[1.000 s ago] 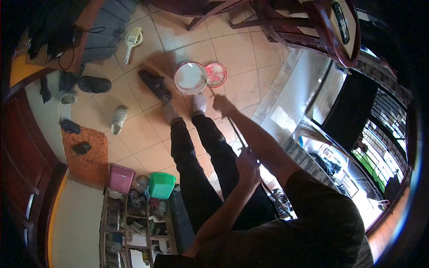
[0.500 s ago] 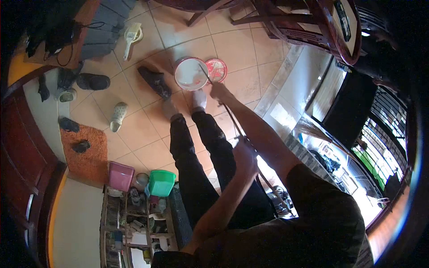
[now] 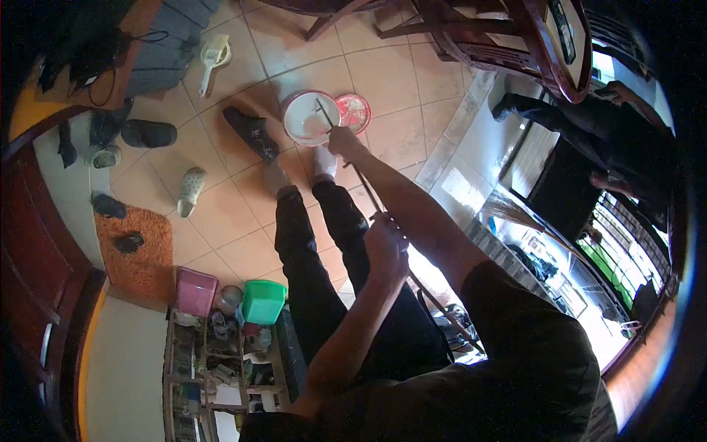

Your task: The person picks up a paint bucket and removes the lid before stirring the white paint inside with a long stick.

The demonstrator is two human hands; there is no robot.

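A long thin stick [image 3: 366, 186] slants from a bucket [image 3: 289, 125] back past my body. My right hand [image 3: 346, 144] is closed around it close to the bucket's rim. Lower along the same stick, my left hand [image 3: 387, 241] is wrapped round it in front of my thighs. The stick's far end reaches over the white inside of the bucket, which has a reddish outside. A round red lid [image 3: 354, 113] with white smears lies on the floor right beside the bucket. My foot in a light sock [image 3: 325, 162] is just below the bucket; a dark shoe [image 3: 252, 132] is on the other.
A pale clog [image 3: 193, 188] and a dark clog [image 3: 149, 134] lie on the tiles to the left. Near the top is a brush with a dustpan [image 3: 212, 60]. A shoe rack [image 3: 221, 376] stands lower left, wooden furniture [image 3: 508, 40] upper right. Another person [image 3: 589, 125] is at the right.
Both hands and the stick have shifted slightly, and the stick's tip now shows at the far side of the bucket's inside. At the right, another person has come more into view.
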